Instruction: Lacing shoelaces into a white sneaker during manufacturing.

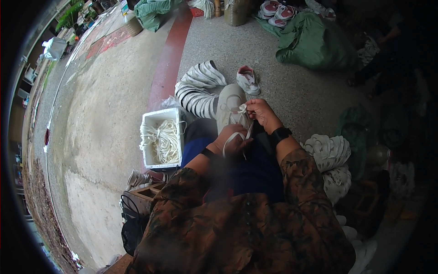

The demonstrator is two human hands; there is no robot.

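A white sneaker point(229, 102) rests on my lap, toe pointing away from me. My left hand point(231, 140) is closed on a white shoelace point(238, 134) at the near end of the shoe. At the upper eyelets my right hand point(261, 113) pinches the same lace, a black watch on its wrist. A loop of lace shows between the two hands.
A white foam box point(148, 153) full of white laces sits at my left. A second sneaker point(248, 80) lies on the floor ahead. Striped sacks point(196, 89) lie in front and at my right, green bags point(315, 43) and more shoes farther back.
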